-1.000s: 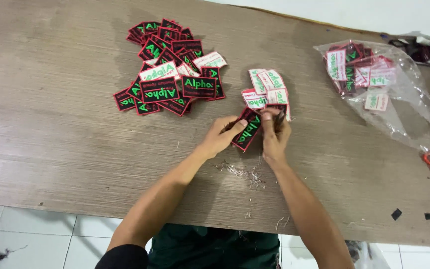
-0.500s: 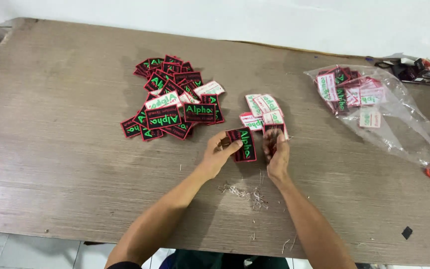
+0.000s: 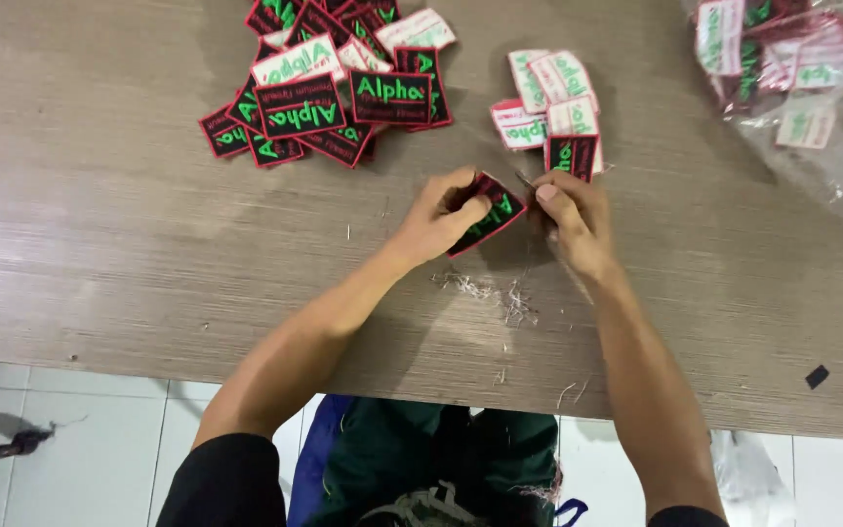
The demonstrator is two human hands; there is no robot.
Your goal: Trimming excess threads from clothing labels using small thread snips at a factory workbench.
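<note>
Your left hand (image 3: 441,217) pinches a black patch (image 3: 492,212) with red border and green lettering, tilted, near the tabletop's (image 3: 100,244) middle. Your right hand (image 3: 570,217) touches its right edge, fingers closed on a small tool hard to make out. Thread scraps (image 3: 500,295) lie just below, toward the near edge.

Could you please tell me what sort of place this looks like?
Probably a small garment-trim workshop. A wooden table holds a heap of embroidered patches, a clear bag of more, and thread clippings under the hands, which hold one patch.
</note>
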